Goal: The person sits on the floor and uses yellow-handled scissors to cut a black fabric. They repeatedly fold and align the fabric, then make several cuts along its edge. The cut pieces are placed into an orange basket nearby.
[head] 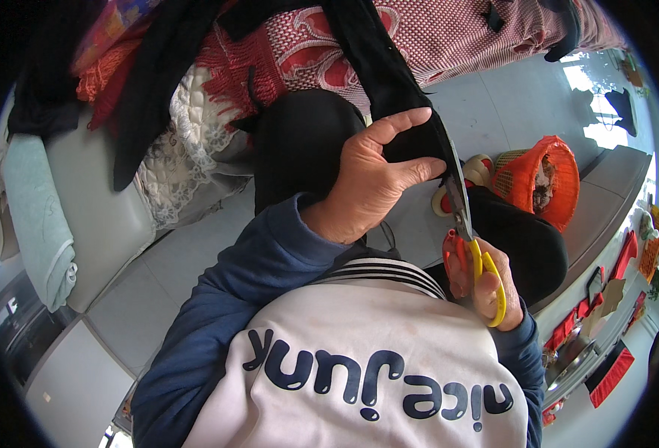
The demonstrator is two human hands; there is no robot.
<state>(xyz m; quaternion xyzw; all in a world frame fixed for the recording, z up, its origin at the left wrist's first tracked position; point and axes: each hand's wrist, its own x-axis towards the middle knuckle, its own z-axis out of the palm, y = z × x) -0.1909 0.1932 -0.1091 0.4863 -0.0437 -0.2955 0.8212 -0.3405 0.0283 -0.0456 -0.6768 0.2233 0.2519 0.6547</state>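
Note:
My right hand [500,285] holds a pair of scissors [461,210] by its handles, one yellow and one red. The steel blades point away from me and lie along the right edge of a black fabric strip [377,61]. My left hand [371,173] grips the near end of that strip, thumb and index finger spread across it. Its other fingers are hidden beneath. The strip runs up from my hand over a red and white patterned cloth [447,33]. Below the fabric are my knees in black trousers [301,145].
An orange-lined basket [562,179] with scraps inside stands on the tiled floor to the right. Leftward, a folded pale green towel [38,224] lies on a grey padded seat [100,224]. More black fabric [145,112] hangs beside a lace-trimmed quilted cover [175,162].

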